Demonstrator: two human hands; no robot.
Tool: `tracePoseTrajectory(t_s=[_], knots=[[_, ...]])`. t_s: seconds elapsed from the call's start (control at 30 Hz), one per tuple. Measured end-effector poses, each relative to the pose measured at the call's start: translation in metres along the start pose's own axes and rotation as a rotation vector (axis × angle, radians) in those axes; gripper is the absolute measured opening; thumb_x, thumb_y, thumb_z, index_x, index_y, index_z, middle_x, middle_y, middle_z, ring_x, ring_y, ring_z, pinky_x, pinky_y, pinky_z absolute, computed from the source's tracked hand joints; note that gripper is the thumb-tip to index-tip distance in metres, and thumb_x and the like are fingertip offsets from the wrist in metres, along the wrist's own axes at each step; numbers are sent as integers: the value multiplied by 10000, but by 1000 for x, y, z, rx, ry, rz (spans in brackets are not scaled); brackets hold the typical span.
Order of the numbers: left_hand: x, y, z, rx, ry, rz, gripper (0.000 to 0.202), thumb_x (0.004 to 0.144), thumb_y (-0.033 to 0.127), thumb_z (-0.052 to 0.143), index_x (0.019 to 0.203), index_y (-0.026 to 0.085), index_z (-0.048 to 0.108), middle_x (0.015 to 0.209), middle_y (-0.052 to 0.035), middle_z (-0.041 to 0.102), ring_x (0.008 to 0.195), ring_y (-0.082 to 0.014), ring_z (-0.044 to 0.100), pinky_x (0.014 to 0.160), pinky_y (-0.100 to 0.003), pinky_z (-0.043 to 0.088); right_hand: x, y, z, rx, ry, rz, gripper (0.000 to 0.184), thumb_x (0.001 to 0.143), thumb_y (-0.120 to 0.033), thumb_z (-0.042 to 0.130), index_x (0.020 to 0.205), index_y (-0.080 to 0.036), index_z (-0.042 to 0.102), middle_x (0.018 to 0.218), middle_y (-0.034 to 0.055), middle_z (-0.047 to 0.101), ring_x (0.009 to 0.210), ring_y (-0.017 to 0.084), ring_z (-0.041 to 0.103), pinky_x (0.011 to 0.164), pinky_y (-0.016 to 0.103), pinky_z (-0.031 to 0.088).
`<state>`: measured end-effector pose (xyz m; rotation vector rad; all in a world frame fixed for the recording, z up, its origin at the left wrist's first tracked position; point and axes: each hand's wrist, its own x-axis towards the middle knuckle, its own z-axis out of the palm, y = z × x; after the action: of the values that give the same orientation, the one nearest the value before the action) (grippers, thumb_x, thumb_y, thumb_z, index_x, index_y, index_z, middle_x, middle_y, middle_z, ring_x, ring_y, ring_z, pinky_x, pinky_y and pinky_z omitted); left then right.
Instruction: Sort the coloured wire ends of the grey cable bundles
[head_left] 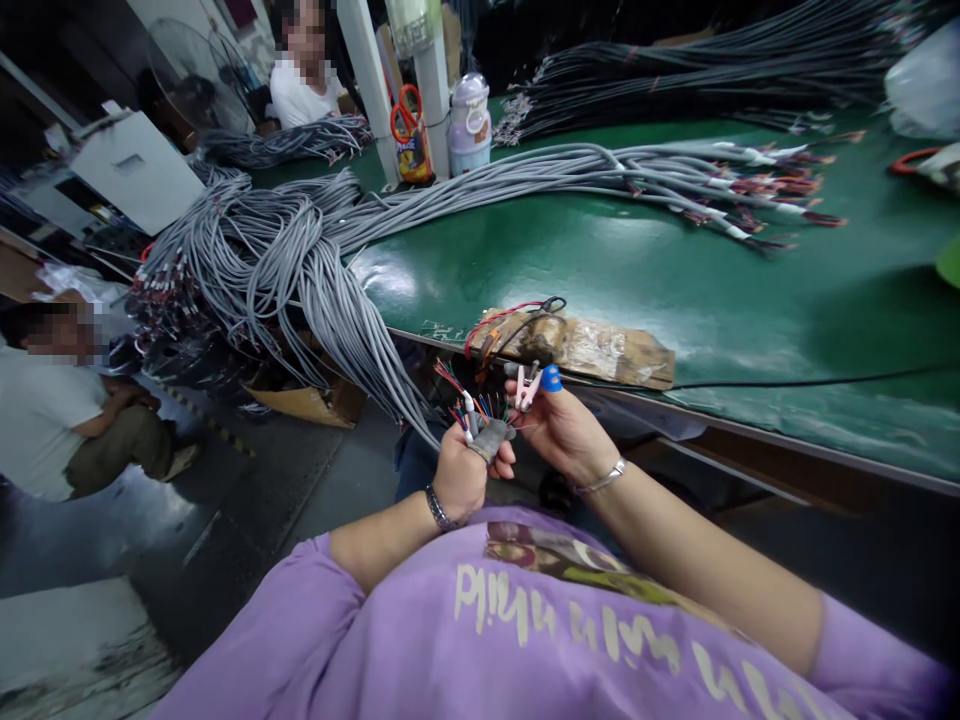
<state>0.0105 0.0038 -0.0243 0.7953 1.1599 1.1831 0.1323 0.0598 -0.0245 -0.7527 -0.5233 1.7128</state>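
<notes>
My left hand is closed around the ends of grey cables, with a grey cover on its thumb. Thin coloured wires and white-wrapped cable ends fan out above its fingers. Close beside it, at the bench edge, my right hand pinches a small pink clip-like tool; its exact kind is unclear. A blue cover sits on a fingertip of that hand. Fine wires lie between the two hands. Just beyond them, a taped brown block with red and black leads rests on the bench.
Grey cable bundles drape over the green bench; black cables lie behind. Orange-handled scissors and a lilac bottle stand by a post. One person crouches at left; another is behind the bench.
</notes>
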Motion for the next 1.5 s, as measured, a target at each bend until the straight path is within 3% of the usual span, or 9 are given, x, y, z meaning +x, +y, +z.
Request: tracePoseTrajectory(t_s=[0.4, 0.7, 1.03, 1.27, 1.5], knots=[[-1, -9, -3, -1, -36, 76, 441, 713, 574, 716, 705, 153, 587, 578, 16, 607, 409, -60, 514, 401, -180, 349, -2, -2, 0, 41, -11, 64, 375, 710, -580, 749, 748, -209, 710, 739, 16, 724, 583, 115, 603, 535, 236, 489], [2, 2, 0, 20, -173, -64, 457, 650, 550, 766, 744, 142, 584, 566, 13, 612, 412, -74, 536, 393, -172, 351, -3, -4, -4, 58, -57, 134, 371, 716, -557, 757, 852, -214, 721, 754, 14, 726, 614, 135, 628, 564, 255, 509], [-1, -6, 1, -80, -57, 91, 380, 711, 487, 753, 735, 146, 588, 593, 9, 632, 432, -69, 544, 420, -173, 372, 2, 0, -9, -10, -92, 47, 346, 773, -586, 689, 779, -241, 713, 750, 7, 704, 618, 132, 584, 574, 262, 480], [0, -11, -3, -17, -83, 110, 360, 756, 477, 731, 766, 148, 584, 628, 5, 653, 439, -69, 556, 427, -174, 395, 0, -4, -7, 14, -72, 121, 373, 720, -593, 736, 797, -229, 714, 796, 6, 722, 633, 119, 591, 594, 252, 482], [-8, -9, -10, -3, -101, 137, 333, 756, 444, 741, 783, 153, 584, 620, 19, 639, 446, -74, 569, 424, -171, 403, -1, -9, -10, -13, -91, 114, 302, 775, -534, 715, 821, -236, 712, 842, 11, 738, 691, 121, 634, 608, 241, 497]])
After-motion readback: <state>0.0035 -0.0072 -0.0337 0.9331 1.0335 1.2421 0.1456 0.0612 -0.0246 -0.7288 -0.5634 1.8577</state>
